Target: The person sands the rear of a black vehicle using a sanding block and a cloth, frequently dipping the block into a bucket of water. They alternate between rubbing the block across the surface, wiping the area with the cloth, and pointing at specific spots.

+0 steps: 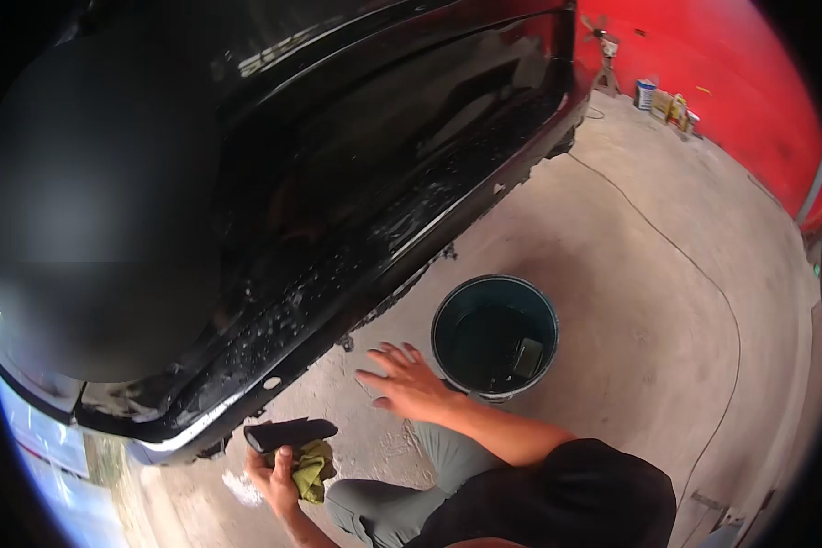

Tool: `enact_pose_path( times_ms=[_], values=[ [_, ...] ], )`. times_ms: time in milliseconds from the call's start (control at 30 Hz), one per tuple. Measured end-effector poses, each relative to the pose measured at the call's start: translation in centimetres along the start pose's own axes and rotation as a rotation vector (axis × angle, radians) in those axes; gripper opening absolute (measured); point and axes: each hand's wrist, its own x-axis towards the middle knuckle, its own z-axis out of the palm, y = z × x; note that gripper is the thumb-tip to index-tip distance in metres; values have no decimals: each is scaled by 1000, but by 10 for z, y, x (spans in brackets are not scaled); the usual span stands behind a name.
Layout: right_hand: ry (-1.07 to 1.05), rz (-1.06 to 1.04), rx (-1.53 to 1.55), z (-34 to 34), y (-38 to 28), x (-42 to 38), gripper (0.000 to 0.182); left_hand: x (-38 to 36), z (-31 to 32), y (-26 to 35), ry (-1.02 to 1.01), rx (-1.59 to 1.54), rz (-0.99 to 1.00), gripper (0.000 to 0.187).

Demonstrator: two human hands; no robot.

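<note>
My left hand (281,482), at the lower left, is closed round a dark block (292,433) that looks like a sanding block. A crumpled yellow-green cloth (311,468) hangs from the same hand. My right hand (409,385) is open with its fingers spread, holding nothing, in front of the left rim of a dark bucket (440,306). Liquid stands in the bucket, and a small grey rectangular pad (527,357) shows in it. Beyond both hands, the glossy black car body panel (338,173) carries wet drops and streaks along its lower part.
The car's lower edge (374,315) looks ragged and runs diagonally above the concrete floor (630,301). A thin cable (676,242) snakes over the floor on the right. By the red wall (721,100) are a metal stand (605,68) and several containers (671,108).
</note>
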Motion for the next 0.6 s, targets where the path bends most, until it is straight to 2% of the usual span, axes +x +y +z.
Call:
enact_pose_path(
  times_ms=[100,200,300,400,467,600],
  values=[
    [187,211,-153,-4,27,-27,53,8,4,4,-17,-8,51,60],
    [200,257,487,7,33,-34,43,14,9,-3,-65,18,42,60],
    [167,125,837,18,5,-30,33,15,12,-16,-160,8,-34,54],
    [94,17,1013,25,-31,-21,28,12,17,-13,-217,53,-118,49],
    [37,-74,1042,29,-46,-13,27,8,15,-15,-253,71,-158,47],
    [19,-199,1036,55,-63,-1,27,-1,12,-19,-290,-8,-219,60]
  ],
)
